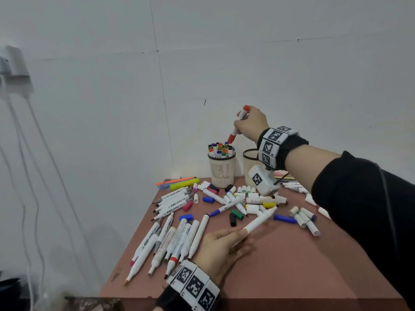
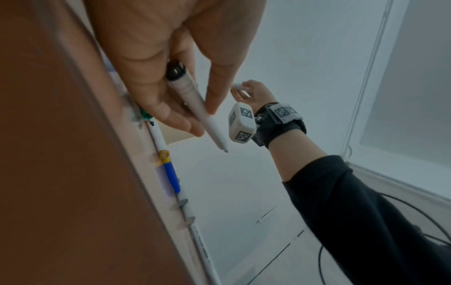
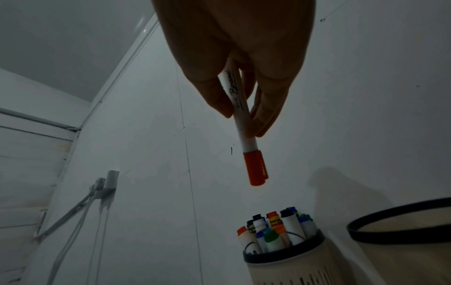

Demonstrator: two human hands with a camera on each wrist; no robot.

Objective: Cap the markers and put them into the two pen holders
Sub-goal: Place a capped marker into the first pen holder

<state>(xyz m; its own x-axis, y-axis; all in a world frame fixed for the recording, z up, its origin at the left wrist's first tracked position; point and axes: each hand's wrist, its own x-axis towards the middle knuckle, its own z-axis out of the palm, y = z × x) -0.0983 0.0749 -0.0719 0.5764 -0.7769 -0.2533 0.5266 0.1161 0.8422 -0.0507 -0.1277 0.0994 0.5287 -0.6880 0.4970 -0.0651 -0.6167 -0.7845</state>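
My right hand (image 1: 249, 124) pinches a white marker with a red cap (image 1: 238, 125), cap end down, just above the left pen holder (image 1: 221, 170), which is crowded with several capped markers. In the right wrist view the red cap (image 3: 256, 167) hangs above that holder (image 3: 288, 264), and the right pen holder (image 3: 402, 243) stands beside it. My left hand (image 1: 224, 245) holds a white uncapped marker (image 1: 258, 222) low over the table; the left wrist view shows fingers (image 2: 171, 115) round the marker (image 2: 197, 108), tip bare.
Many loose markers and caps lie scattered over the brown table (image 1: 280, 265), thickest at the left and centre. The white wall stands right behind the holders. Cables hang from a wall box (image 1: 13, 63) at far left. My right sleeve (image 1: 363, 198) crosses the table's right side.
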